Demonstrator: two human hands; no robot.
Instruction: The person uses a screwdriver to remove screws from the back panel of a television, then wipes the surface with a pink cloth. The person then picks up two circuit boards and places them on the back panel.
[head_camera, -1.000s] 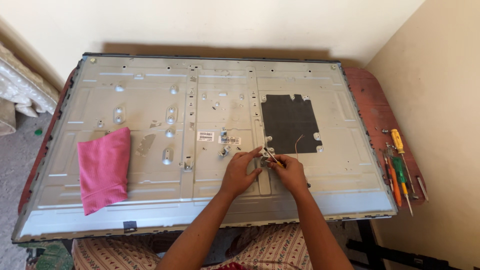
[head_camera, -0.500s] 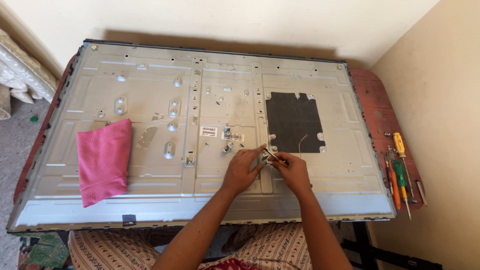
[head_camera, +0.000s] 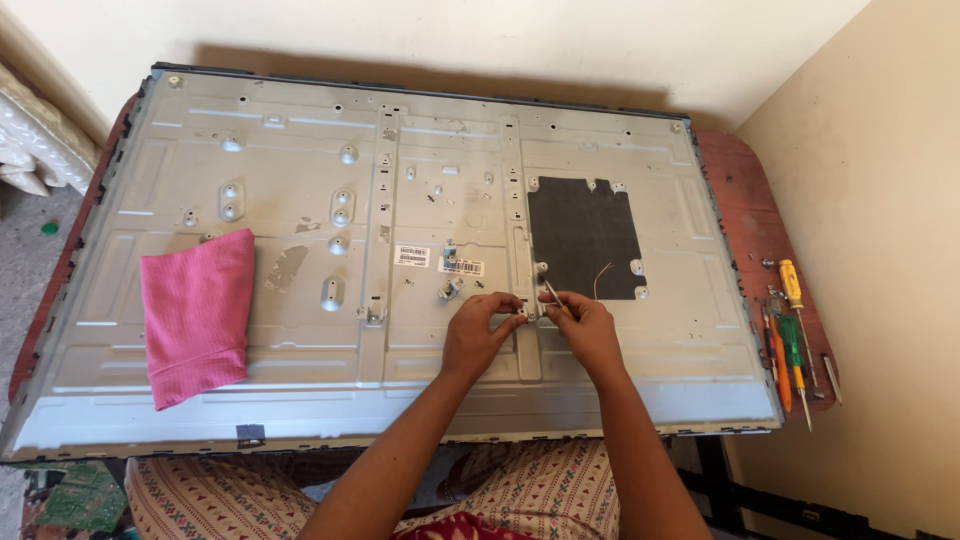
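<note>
A: Starting nearest the camera. Both forearms are reaching up from the patterned lap (head_camera: 520, 490) onto the grey metal back panel (head_camera: 300, 390) of the flat screen, which is lying face down on the red-brown table (head_camera: 745, 200).

B: Left hand?

A: The left hand (head_camera: 478, 330) is curling over the lower middle of the panel, fingertips pinching closed on a small metal part (head_camera: 524, 312) at the vertical rib. I cannot tell exactly what the part is.

B: Right hand?

A: The right hand (head_camera: 590, 330) is closing around a thin screwdriver (head_camera: 556, 300), its tip lying just beside that same small part. The two hands are almost touching.

B: Change against the earlier frames?

A: Hands are staying on the same spot of the panel. The camera is sitting closer and a bit higher now, so the panel is filling more of the view; the hands are keeping their grip.

B: Moving outward on the panel?

A: The pink cloth (head_camera: 197, 315) is lying on the panel's left part, unmoved. The black pad (head_camera: 585, 235) is sitting just beyond the hands, with a thin wire (head_camera: 600, 277) curling on its lower edge. Two white stickers (head_camera: 435, 260) are lying left of the pad.

B: Off the panel?

A: Several screwdrivers (head_camera: 790, 340) with orange, green and yellow handles are lying on the table, right of the panel's right edge. A green circuit board (head_camera: 65, 500) is showing below the panel's near left corner.
</note>
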